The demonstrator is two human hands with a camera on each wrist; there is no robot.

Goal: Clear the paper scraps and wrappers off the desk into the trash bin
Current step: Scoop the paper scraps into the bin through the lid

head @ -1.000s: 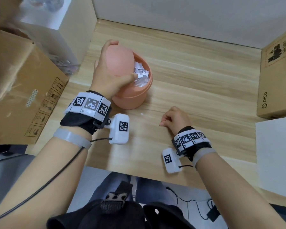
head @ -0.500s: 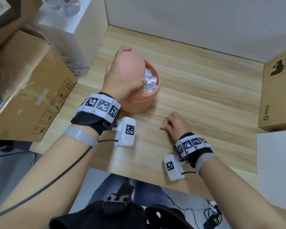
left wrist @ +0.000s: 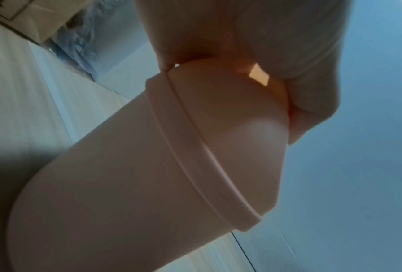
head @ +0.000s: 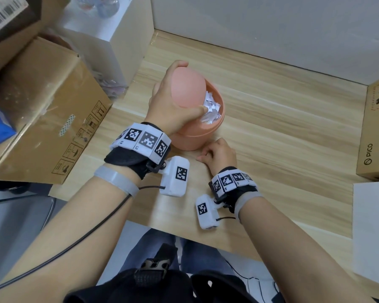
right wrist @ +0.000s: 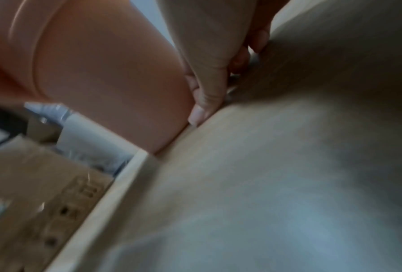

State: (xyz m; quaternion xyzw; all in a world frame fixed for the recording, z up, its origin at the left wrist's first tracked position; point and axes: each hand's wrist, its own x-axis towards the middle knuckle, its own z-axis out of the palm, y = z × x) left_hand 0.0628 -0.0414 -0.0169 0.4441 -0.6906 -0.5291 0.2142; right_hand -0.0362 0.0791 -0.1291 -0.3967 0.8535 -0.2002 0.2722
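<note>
Pale wood counter [head: 271, 119] runs up to a plain grey wall, and both hands work at its near left part. Left hand [head: 173, 106] curls around the swing lid [head: 185, 88] of the pink bin [head: 197, 136], tipping it open, thumb at the edge of the opening. Right hand [head: 219, 153] sits on the counter just right of the bin's foot, fingers curled with tips down beside the base; whether they pinch a scrap there I cannot tell, since the right wrist view is blurred. White paper scraps [head: 211, 110] lie heaped inside the bin, just beyond the left thumb. Further out, cardboard boxes stand left of the left hand and one more box [head: 374, 136] well right of the right hand. No loose scraps show on the visible counter, so the clearing looks nearly done, perhaps one last bit to drop and the lid to let go.
</note>
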